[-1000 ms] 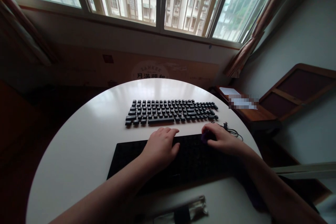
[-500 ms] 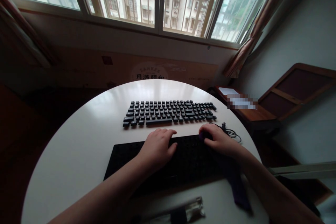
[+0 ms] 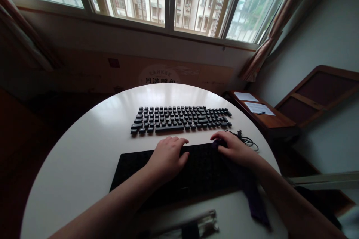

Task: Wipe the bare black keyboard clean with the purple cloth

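Note:
My left hand (image 3: 167,157) lies across a black keyboard base (image 3: 196,179), its thumb and forefinger apart near the far edge. At the base's right end, my right hand (image 3: 235,149) has hold of a dark purple cloth (image 3: 256,203). The forefinger reaches forward past the bunched part, and the rest of the cloth trails toward the table's front. What lies under both palms is hidden. Black keycaps (image 3: 179,117) stand beyond the base, loose on the table and laid out in keyboard rows.
The round white table (image 3: 73,160) carries everything. A coiled black cable (image 3: 248,142) lies right of my right hand. In front is a clear plastic packet (image 3: 207,220), partly dark. A wooden chair (image 3: 283,119) at the right holds papers (image 3: 259,108) and a pen (image 3: 260,113).
My right forefinger has straightened forward from its curl around the cloth, and the bunched cloth sits slightly differently. My left hand stays where it was.

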{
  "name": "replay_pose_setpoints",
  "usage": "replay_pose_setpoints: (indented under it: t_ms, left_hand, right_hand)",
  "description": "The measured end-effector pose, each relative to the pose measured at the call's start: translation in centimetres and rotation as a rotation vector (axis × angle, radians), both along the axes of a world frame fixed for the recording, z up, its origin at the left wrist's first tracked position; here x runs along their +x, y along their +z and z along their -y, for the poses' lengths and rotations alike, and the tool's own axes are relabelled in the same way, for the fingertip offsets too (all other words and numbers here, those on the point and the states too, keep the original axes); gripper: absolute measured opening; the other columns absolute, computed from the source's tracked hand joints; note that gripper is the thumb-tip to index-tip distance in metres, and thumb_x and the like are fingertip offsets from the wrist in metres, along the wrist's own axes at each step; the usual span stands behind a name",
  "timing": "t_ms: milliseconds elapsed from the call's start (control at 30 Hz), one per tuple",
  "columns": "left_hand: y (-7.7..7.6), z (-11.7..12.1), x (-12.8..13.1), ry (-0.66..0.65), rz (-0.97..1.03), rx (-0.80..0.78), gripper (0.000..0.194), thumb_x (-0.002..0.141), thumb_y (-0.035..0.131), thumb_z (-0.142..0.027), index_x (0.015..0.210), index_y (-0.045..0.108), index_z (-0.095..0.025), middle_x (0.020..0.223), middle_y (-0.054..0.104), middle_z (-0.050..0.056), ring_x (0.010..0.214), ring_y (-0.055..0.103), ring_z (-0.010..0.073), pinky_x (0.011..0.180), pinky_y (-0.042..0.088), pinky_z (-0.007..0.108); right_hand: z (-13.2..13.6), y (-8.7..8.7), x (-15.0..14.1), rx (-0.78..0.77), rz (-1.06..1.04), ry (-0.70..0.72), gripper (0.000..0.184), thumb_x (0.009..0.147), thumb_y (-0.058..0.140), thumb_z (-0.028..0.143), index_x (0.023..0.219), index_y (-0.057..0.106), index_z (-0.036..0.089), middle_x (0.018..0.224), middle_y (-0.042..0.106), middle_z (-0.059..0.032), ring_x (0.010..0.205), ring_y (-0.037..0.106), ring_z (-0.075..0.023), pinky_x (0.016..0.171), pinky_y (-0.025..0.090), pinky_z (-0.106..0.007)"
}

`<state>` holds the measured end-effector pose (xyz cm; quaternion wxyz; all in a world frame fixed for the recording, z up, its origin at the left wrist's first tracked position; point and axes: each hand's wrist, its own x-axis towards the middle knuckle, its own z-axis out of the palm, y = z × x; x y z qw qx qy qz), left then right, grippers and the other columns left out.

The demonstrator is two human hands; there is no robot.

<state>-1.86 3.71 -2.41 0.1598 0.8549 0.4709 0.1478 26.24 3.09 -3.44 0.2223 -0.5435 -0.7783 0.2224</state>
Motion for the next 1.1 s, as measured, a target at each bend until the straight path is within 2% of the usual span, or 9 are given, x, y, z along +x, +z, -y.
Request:
replay_pose_setpoints:
  t_ms: [167, 300, 400, 533, 667, 733, 833, 933, 1100]
  left_hand:
    - [0.1, 0.0, -0.1, -0.01, 0.004, -0.009, 0.035, 0.091, 0.06, -0.032, 0.123, 0.067, -0.02, 0.118, 0.072, 0.009, 0.115, 0.063, 0.0302, 0.104, 0.046, 0.048]
    - [0.2, -0.1, -0.2, -0.008, -0.004, -0.028, 0.034, 0.091, 0.059, -0.032, 0.122, 0.068, -0.02, 0.118, 0.072, 0.009, 0.115, 0.062, 0.0301, 0.104, 0.046, 0.048]
    - [0.4, -0.2, -0.2, -0.012, -0.012, -0.036, 0.034, 0.091, 0.059, -0.033, 0.121, 0.069, -0.02, 0.117, 0.072, 0.009, 0.114, 0.063, 0.0302, 0.103, 0.046, 0.047]
    - [0.3, -0.5, -0.1, -0.022, -0.009, -0.023, 0.031, 0.091, 0.06, -0.032, 0.116, 0.071, -0.019, 0.114, 0.073, 0.009, 0.112, 0.064, 0.0299, 0.102, 0.047, 0.047]
    - [0.3, -0.6, -0.1, -0.029, -0.004, -0.005, 0.03, 0.091, 0.059, -0.033, 0.115, 0.071, -0.02, 0.113, 0.073, 0.009, 0.111, 0.064, 0.0298, 0.101, 0.047, 0.046]
    - [0.3, -0.6, -0.1, -0.034, -0.007, -0.003, 0.03, 0.091, 0.058, -0.033, 0.115, 0.071, -0.02, 0.113, 0.073, 0.009, 0.111, 0.065, 0.0298, 0.101, 0.047, 0.046]
    - [0.3, -0.5, -0.1, -0.036, -0.01, 0.0, 0.03, 0.091, 0.058, -0.033, 0.114, 0.071, -0.02, 0.113, 0.073, 0.009, 0.111, 0.065, 0.0298, 0.102, 0.046, 0.046]
    - [0.3, -0.5, -0.2, -0.038, -0.013, 0.0, 0.03, 0.091, 0.058, -0.034, 0.114, 0.071, -0.02, 0.113, 0.073, 0.009, 0.111, 0.065, 0.0294, 0.103, 0.046, 0.046]
    - [0.1, -0.6, -0.3, -0.043, -0.014, 0.001, 0.031, 0.091, 0.057, -0.035, 0.114, 0.071, -0.02, 0.113, 0.073, 0.009, 0.11, 0.065, 0.0293, 0.102, 0.046, 0.046]
  right_hand:
    - [-0.1, -0.4, -0.4, 0.048, -0.067, -0.074, 0.008, 0.081, 0.06, 0.02, 0.087, 0.065, 0.022, 0.091, 0.066, -0.006, 0.093, 0.059, -0.027, 0.088, 0.044, -0.045]
    - [0.3, 0.8, 1.1, 0.096, -0.221, -0.085, 0.004, 0.085, 0.058, 0.024, 0.088, 0.059, 0.023, 0.101, 0.067, -0.0063, 0.099, 0.062, -0.0253, 0.09, 0.048, -0.042]
    - [1.0, 2.0, 3.1, 0.06, -0.542, -0.042, 0.014, 0.089, 0.065, 0.035, 0.088, 0.056, 0.025, 0.095, 0.066, -0.0043, 0.093, 0.066, -0.024, 0.083, 0.054, -0.041]
    - [1.6, 2.8, 5.5, 0.018, -1.079, 0.06, 0.039, 0.072, 0.084, 0.049, 0.075, 0.052, 0.027, 0.075, 0.057, 0.0019, 0.064, 0.062, -0.0186, 0.06, 0.056, -0.035]
    - [2.8, 2.5, 6.6, 0.037, -1.382, 0.429, 0.036, 0.068, 0.088, 0.047, 0.061, 0.056, 0.029, 0.047, 0.035, 0.0079, 0.032, 0.029, -0.0075, 0.03, 0.027, -0.019]
    - [4.1, 2.3, 6.6, 0.021, -1.582, 0.63, 0.027, 0.079, 0.081, 0.03, 0.062, 0.061, 0.028, 0.045, 0.036, 0.0086, 0.029, 0.022, -0.0032, 0.03, 0.022, -0.015]
    - [6.0, 2.1, 6.6, -0.023, -1.841, 0.743, 0.023, 0.088, 0.071, 0.018, 0.068, 0.062, 0.025, 0.049, 0.042, 0.0076, 0.029, 0.023, -0.0002, 0.031, 0.022, -0.013]
    - [6.2, 2.4, 6.5, -0.07, -1.529, 0.605, 0.031, 0.091, 0.068, 0.035, 0.064, 0.058, 0.023, 0.045, 0.041, 0.0058, 0.03, 0.031, -0.0052, 0.031, 0.027, -0.017]
    - [2.7, 3.1, 5.3, -0.211, -0.486, 0.128, 0.02, 0.078, 0.079, 0.031, 0.079, 0.063, 0.02, 0.079, 0.064, -0.003, 0.07, 0.057, -0.0166, 0.06, 0.047, -0.025]
